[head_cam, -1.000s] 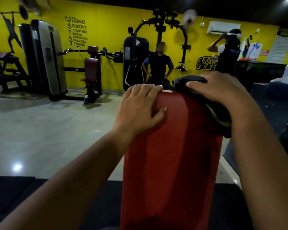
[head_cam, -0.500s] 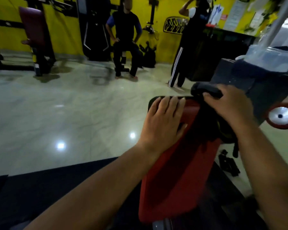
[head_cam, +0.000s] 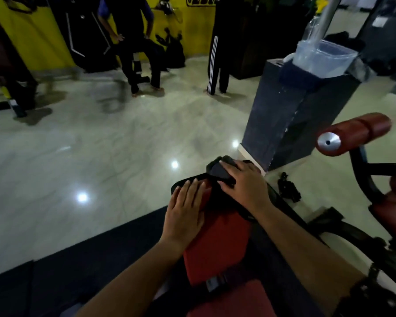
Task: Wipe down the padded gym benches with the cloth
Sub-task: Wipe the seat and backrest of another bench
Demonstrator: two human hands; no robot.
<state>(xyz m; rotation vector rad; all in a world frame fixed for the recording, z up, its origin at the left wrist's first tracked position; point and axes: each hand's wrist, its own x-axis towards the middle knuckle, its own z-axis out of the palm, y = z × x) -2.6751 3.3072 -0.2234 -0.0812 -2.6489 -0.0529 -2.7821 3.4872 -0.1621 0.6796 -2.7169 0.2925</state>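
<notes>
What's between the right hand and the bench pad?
The dark cloth: the right hand presses it onto the top end of the red pad, as the head view shows.

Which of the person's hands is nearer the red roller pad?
Right. The right hand presses the cloth toward the roller pad; the left hand lies flat farther left.

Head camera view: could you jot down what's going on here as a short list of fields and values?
place: gym with a glossy floor and yellow wall
bench pad: red, sloping away from the wearer
left hand: flat on the pad's left edge
right hand: pressing a dark cloth on the pad's top end
bystanders: two people near the wall
nearby: red roller pad at right
</notes>
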